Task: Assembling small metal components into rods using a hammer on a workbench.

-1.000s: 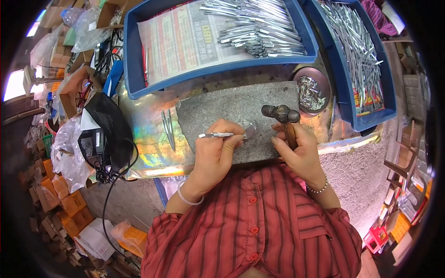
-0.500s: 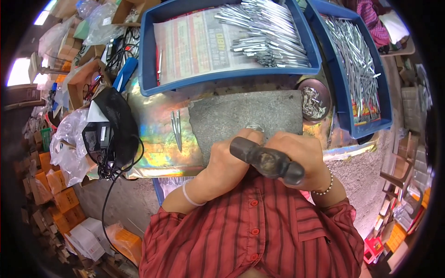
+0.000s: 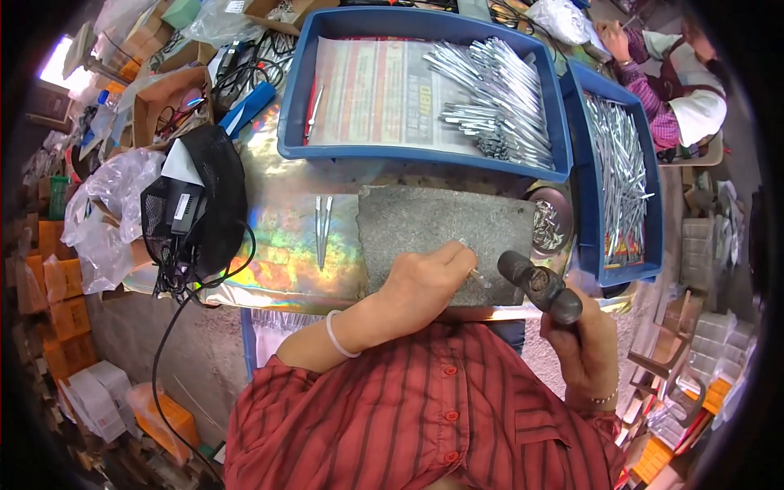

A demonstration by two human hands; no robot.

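Note:
My left hand (image 3: 429, 286) rests on the near part of a grey stone slab (image 3: 433, 216). Its thumb and fingers are pinched together, and what they hold is too small and covered to name. A tiny shiny bit (image 3: 463, 242) shows on the slab by the fingertips. To the right, my right hand (image 3: 586, 343) is wrapped round the handle of a hammer. The dark hammer head (image 3: 539, 286) is raised over the slab's near right corner. Left of the slab lie slim, pointed silver metal pieces (image 3: 324, 233). A round bowl of small metal parts (image 3: 549, 224) stands at the slab's right.
Beyond the slab stands a wide blue tray (image 3: 425, 153) with paper and many slim metal pieces. A second blue tray (image 3: 610, 273), similarly filled, stands to the right. A black mesh bag (image 3: 216, 188) with cables sits left. Another person's hand (image 3: 614, 41) shows far right.
My right hand has moved right and towards me with the hammer, away from my left hand. My left hand remains at the slab, fingers pinched. The whole view has shifted, showing more of the other person.

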